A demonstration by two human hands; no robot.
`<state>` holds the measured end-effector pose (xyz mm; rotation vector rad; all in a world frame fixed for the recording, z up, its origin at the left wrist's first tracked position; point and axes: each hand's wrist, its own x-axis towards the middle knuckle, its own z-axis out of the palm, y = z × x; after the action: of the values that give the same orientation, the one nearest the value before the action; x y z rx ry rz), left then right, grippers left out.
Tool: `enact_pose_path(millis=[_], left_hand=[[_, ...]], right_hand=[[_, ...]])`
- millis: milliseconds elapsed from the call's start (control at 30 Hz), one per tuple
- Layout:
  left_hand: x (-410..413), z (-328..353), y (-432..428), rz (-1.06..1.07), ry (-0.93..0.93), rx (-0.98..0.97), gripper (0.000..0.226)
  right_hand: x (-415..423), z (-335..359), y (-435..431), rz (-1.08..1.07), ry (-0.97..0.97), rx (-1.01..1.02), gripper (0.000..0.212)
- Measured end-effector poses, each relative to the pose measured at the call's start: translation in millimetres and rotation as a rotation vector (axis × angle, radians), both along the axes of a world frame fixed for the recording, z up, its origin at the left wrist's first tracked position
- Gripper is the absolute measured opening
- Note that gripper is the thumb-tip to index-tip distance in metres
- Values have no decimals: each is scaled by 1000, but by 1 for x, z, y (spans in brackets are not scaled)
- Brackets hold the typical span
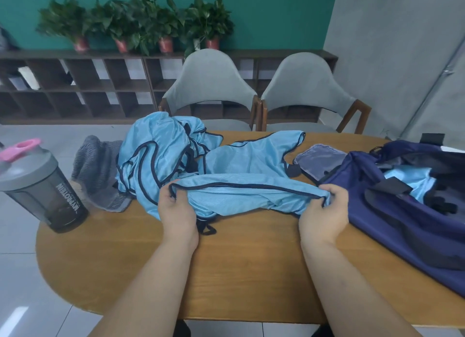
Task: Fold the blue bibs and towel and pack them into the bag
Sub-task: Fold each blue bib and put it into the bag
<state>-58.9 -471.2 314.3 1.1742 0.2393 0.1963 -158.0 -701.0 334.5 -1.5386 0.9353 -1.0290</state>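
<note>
I am holding a blue bib (241, 197) stretched between both hands just above the wooden table (239, 273). My left hand (177, 210) is pinching its dark-trimmed edge with curled fingers, and my right hand (324, 210) is clutching the other end the same way. Just right of my right hand the navy bag (402, 226) is lying open, a second bib (409, 179) showing inside. Beyond my left hand a heap of bibs (156, 155) is sitting, the grey towel (98, 165) touching its left side, a shaker bottle (42, 185) standing further left.
</note>
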Motion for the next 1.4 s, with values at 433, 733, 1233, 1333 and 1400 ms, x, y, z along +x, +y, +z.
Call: enact_pose_path(millis=[433, 733, 1233, 1333, 1400], left_hand=[[-10, 4, -3, -96, -30, 80, 23], [-4, 2, 2, -123, 27, 31, 24], [2, 64, 9, -286, 116, 55, 34], [19, 97, 9, -409, 31, 133, 36], [28, 120, 9, -405, -44, 277, 27]], right_hand=[[-12, -8, -41, 453, -40, 80, 35], [-5, -7, -49, 501, -99, 281, 56], [3, 21, -67, 459, -92, 228, 18], [22, 51, -82, 459, -118, 50, 12], [33, 73, -93, 446, -99, -96, 7]])
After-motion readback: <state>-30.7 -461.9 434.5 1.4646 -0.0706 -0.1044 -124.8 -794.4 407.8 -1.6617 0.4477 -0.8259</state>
